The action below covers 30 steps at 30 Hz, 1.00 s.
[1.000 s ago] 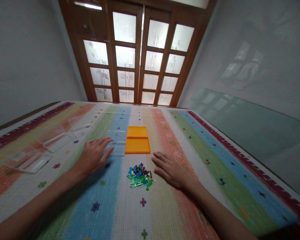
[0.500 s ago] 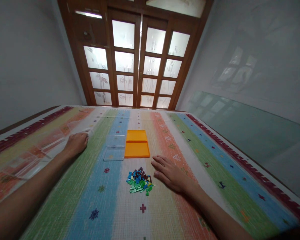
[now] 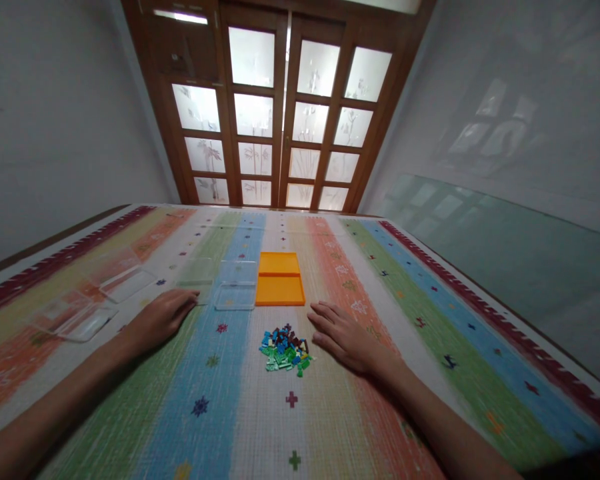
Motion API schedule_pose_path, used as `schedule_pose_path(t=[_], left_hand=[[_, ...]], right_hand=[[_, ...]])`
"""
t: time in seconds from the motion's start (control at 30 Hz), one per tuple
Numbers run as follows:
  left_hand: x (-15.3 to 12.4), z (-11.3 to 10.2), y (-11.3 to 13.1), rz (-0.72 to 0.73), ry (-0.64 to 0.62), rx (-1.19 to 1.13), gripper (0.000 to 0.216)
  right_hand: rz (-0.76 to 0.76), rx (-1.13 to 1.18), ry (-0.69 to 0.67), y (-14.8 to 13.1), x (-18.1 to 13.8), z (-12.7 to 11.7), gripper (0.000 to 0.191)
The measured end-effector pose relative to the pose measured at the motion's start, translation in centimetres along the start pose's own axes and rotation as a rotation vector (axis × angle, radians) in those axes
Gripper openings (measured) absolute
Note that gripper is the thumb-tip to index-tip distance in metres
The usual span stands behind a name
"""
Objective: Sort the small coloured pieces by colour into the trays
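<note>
My left hand [image 3: 165, 320] is closed, its fingertips on the near edge of an open clear plastic box [image 3: 196, 267]. Just to the right of that box lies another open clear plastic box [image 3: 236, 285], beside an orange open box [image 3: 280, 288] with two shallow halves. In front of the orange box is a heap of small toy bricks [image 3: 284, 352], mostly green, blue and dark brown. My right hand [image 3: 343, 337] rests palm down on the cloth to the right of the heap, fingers stretched out and holding nothing.
More open clear plastic boxes [image 3: 87, 323] lie at the left, one behind the other. A striped tablecloth [image 3: 190, 433] covers the table. Beyond the far edge stands a wooden glazed door [image 3: 283, 107], with a wall [image 3: 530, 120] on the right.
My left hand has moved right and toward me, bringing a clear box from the left group next to the other clear box. My right hand stays in place. The view has shifted slightly.
</note>
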<state>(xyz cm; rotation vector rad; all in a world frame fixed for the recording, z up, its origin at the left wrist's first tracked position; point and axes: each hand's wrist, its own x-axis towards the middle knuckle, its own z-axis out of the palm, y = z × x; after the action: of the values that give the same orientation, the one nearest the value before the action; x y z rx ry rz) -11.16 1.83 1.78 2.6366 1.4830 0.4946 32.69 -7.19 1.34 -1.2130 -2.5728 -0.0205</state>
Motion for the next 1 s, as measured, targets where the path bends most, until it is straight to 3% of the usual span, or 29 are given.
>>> schedule_pose_path(t=[0.17,0.4,0.53,0.67,0.83,1.0], left_hand=[[-1.9,0.4,1.1,0.048,0.04,-0.023,0.032],[-1.7,-0.6,1.9,0.072,0.074,0.053,0.035],[-0.7,-2.8,0.4,-0.132,0.217,0.218,0.04],[-0.1,-4.9,-2.6,-0.38,0.212,0.412,0.041],[-0.7,-4.9,-4.8,-0.478,0.137,0.472,0.038],[-1.0,-4.3,-4.5,-0.473,0.072,0.502,0.032]], right_hand=[[0.006,-0.017,-0.023,0.0,-0.1,0.0,0.049],[0.005,0.004,-0.005,0.2,-0.2,0.3,0.049],[0.009,0.014,0.024,0.3,-0.2,0.4,0.047],[0.006,0.017,0.02,0.3,-0.2,0.3,0.047],[0.006,0.009,-0.003,0.3,-0.2,0.3,0.048],[0.018,0.007,0.0,0.3,-0.1,0.3,0.048]])
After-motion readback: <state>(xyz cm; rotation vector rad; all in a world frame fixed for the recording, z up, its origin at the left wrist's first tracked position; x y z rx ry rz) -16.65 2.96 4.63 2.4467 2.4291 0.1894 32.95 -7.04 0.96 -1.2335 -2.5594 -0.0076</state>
